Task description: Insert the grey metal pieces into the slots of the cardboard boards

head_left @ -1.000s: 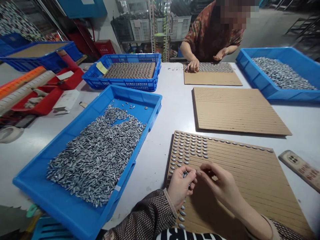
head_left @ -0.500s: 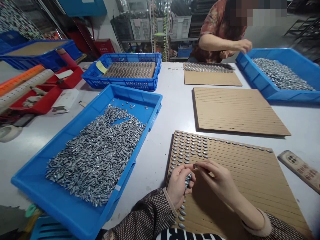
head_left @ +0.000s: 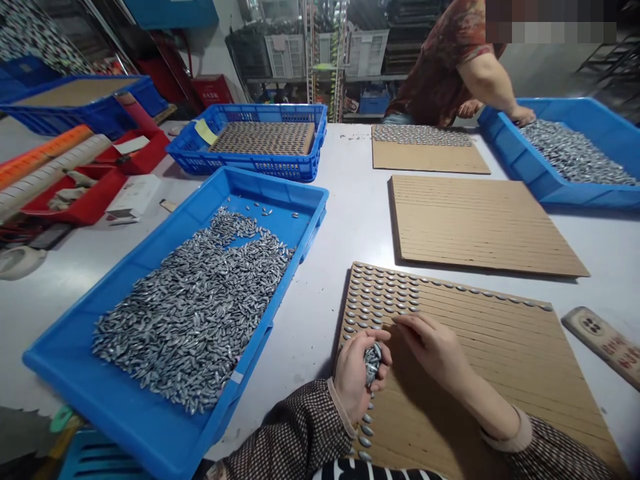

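My left hand (head_left: pixel 357 370) is cupped around a handful of small grey spindle-shaped pieces (head_left: pixel 373 363), shiny and pointed at both ends. Just right of it, my right hand (head_left: pixel 435 350) is closed in a pinch low over the cardboard board (head_left: pixel 480 373), with the tip of one grey piece barely showing at its fingertips. Rows of such pieces (head_left: pixel 383 290) lie in the slits at the board's upper left. A single line of them runs along its top edge and another down its left side, partly hidden by my left hand.
Left of the board stands a blue tray (head_left: pixel 310 247) heaped with grey pieces. Behind it are a blue basket (head_left: pixel 245 167) and red bins (head_left: pixel 95 203). A slitted cardboard board (head_left: pixel 480 227) lies ahead, a phone (head_left: pixel 607 343) at right. A co-worker's hand (head_left: pixel 523 115) reaches into another blue tray (head_left: pixel 555 190).
My right hand has moved slightly up and away from my left fingertips, toward the rows. My left hand has opened a little, showing more pieces. The co-worker's hand has gone down into the far tray.
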A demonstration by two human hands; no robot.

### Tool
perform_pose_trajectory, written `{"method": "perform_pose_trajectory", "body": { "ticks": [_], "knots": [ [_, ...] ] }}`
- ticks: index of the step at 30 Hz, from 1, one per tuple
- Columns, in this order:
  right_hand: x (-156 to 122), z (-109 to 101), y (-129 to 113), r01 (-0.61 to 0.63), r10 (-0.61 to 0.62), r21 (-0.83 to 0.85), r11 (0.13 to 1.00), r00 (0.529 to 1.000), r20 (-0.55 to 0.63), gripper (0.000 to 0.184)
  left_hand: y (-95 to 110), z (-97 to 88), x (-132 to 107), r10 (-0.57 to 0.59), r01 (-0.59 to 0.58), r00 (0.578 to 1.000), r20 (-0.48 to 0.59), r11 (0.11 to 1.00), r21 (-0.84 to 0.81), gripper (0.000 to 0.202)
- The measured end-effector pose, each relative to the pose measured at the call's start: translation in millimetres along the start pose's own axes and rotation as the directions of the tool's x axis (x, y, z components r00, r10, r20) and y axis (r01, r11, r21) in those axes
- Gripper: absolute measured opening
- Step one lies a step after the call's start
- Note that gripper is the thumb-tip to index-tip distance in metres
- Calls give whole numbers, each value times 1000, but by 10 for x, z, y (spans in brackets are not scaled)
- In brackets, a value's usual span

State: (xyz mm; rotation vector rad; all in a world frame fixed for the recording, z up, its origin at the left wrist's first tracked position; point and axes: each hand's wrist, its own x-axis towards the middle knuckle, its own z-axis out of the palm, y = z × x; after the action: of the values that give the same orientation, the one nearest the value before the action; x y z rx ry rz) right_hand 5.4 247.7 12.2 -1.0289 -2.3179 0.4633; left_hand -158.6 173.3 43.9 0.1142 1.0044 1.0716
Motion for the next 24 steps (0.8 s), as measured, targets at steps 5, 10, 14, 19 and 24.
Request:
{"method": "perform_pose_trajectory", "body": {
  "ticks": [5,10,14,19,24],
  "knots": [
    [41,119,79,74,-42,-212,974,988,150,23,-10,6,8,5,-4,1000,-22,998,55,21],
    [86,63,25,124,-43,-358,926,973,226,18,-38,-2,20,10,-11,1000,8,995,103,26],
    [96,59,-3,122,-34,-389,913,974,224,16,-60,-24,31,-3,-2,999,49,994,107,30],
    [107,82,-45,93,5,-414,905,974,228,15,-29,-7,21,-7,3,1000,31,995,104,29],
    [136,46,-85,2,55,-312,950,983,175,18,1,14,10,10,-8,1000,-12,991,132,32]
  ]
}}
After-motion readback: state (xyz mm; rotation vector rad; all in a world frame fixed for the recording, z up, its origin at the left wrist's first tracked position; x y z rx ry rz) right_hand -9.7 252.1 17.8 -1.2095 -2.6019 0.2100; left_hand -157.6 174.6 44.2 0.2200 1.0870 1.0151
